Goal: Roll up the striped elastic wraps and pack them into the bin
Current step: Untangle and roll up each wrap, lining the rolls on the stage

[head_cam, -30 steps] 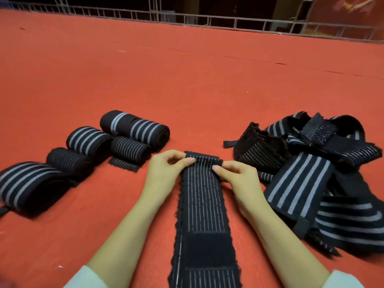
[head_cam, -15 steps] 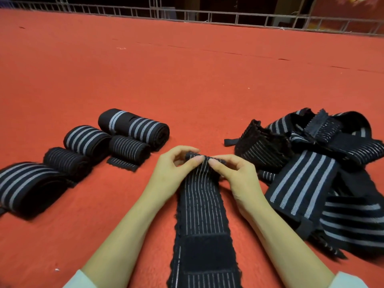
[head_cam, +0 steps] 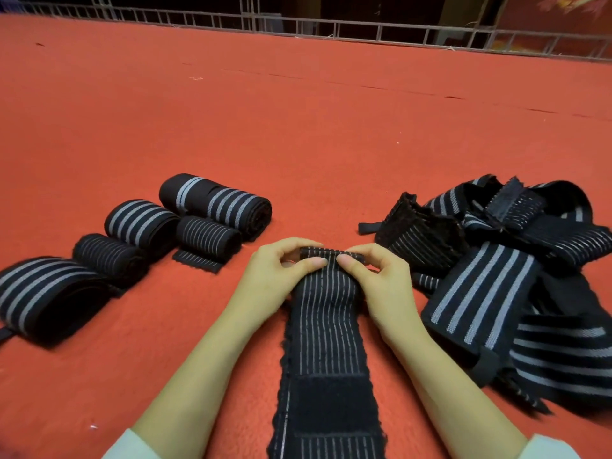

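1. Where the red carpet (head_cam: 298,134) runs far to a railing (head_cam: 364,28), everything you work with lies on it.
2. At the right sits a loose heap (head_cam: 496,293) of unrolled striped wraps.
3. At the left, five rolled wraps (head_cam: 215,203) lie in a slanting row, well apart from the heap.
4. Between them one striped wrap (head_cam: 326,326) lies flat, from the near edge to your hands, its far end turned into a small roll.
5. Your left hand (head_cam: 275,279) and right hand (head_cam: 384,286) each close their grip on that roll, pinching it, fingertips nearly meeting on top.
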A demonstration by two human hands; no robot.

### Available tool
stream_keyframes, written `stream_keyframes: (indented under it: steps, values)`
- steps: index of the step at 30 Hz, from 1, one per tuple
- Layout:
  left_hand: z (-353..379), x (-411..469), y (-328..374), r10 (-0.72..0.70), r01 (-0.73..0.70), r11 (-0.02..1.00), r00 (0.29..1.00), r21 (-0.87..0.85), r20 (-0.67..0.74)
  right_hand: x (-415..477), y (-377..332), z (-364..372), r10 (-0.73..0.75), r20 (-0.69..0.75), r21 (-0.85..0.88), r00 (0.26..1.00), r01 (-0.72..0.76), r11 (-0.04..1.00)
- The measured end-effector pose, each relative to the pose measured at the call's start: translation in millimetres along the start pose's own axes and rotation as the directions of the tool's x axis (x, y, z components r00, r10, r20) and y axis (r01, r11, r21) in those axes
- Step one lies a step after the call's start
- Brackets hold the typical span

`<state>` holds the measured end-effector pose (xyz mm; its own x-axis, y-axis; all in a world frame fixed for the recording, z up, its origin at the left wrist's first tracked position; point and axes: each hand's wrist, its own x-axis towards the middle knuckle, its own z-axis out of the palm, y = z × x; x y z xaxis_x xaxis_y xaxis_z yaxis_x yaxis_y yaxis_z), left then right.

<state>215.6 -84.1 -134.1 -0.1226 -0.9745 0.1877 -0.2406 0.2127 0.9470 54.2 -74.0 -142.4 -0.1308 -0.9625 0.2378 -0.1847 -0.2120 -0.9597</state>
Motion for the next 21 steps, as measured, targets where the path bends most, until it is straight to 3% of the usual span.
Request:
stream_keyframes:
  steps: [5,10,15,18,21]
  values:
    - [-2.0,0.2,2.0,0.022,-0.022,0.997,1.000,-0.078,-0.008,-0.2,0.6,-1.3,0.129,0.062,0.171,0.990,-0.137,0.976]
    - [0.6,-2.3,6.4,-0.093,0.096,0.944,0.995,-0.316,0.026,2.1,-0.3,-3.4,0.065,0.064,0.195,0.996,-0.077,0.978]
    - [-0.5,-0.6,2.9,-0.049,0.044,0.967,0.999,-0.252,-0.011,0.1,-3.4,-0.7,0.032,0.097,0.215,0.995,-0.053,0.975]
    - [-0.1,0.2,-0.8,-0.090,0.097,0.966,0.995,-0.240,0.039,0.0,-2.2,-1.1,0.063,0.106,0.259,0.992,-0.089,0.962]
    - [-1.5,1.1,-2.1,-0.029,0.032,0.997,0.999,-0.073,0.044,0.6,-2.5,-2.3,0.103,0.057,0.221,0.993,-0.113,0.969]
